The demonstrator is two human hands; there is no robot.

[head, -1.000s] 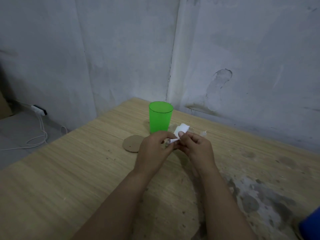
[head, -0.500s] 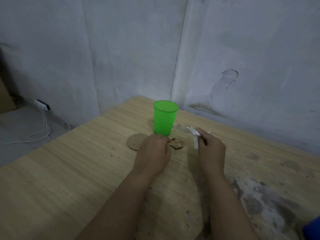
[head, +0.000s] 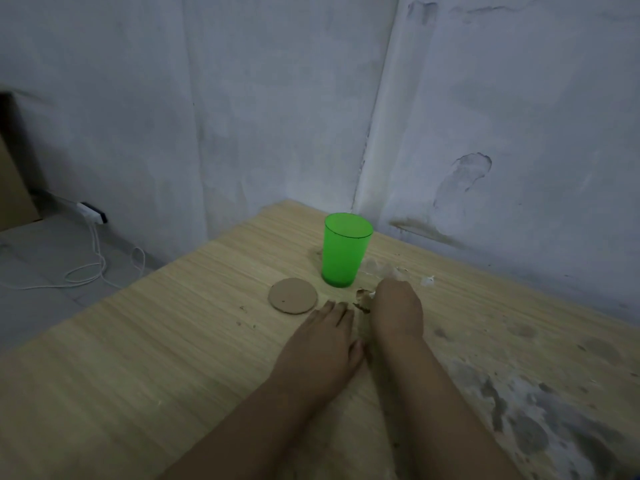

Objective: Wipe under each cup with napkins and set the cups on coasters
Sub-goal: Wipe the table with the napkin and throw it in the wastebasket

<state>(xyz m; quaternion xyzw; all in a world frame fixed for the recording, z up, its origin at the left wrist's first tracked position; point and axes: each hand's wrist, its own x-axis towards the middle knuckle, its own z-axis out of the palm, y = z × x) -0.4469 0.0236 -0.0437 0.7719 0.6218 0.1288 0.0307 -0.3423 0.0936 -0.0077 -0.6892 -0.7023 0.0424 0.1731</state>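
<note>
1. A wooden table [head: 145, 341] fills the near view.
2. A left hand [head: 322, 344] is laid flat, fingers straight and together, likely for steadying.
3. A right hand [head: 398, 310] is pressed over a brown spill [head: 362, 299]; a napkin [head: 372, 294] barely shows, finger grip untellable.
4. A green cup [head: 344, 251] stands upright, far.
5. A cardboard coaster [head: 292, 295] waits left of it, unused.

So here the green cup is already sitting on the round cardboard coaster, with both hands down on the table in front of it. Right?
Not quite. In the head view the green cup stands on the bare table, beside the coaster, which lies uncovered to its left. The left hand and right hand are indeed down on the table in front.
</note>
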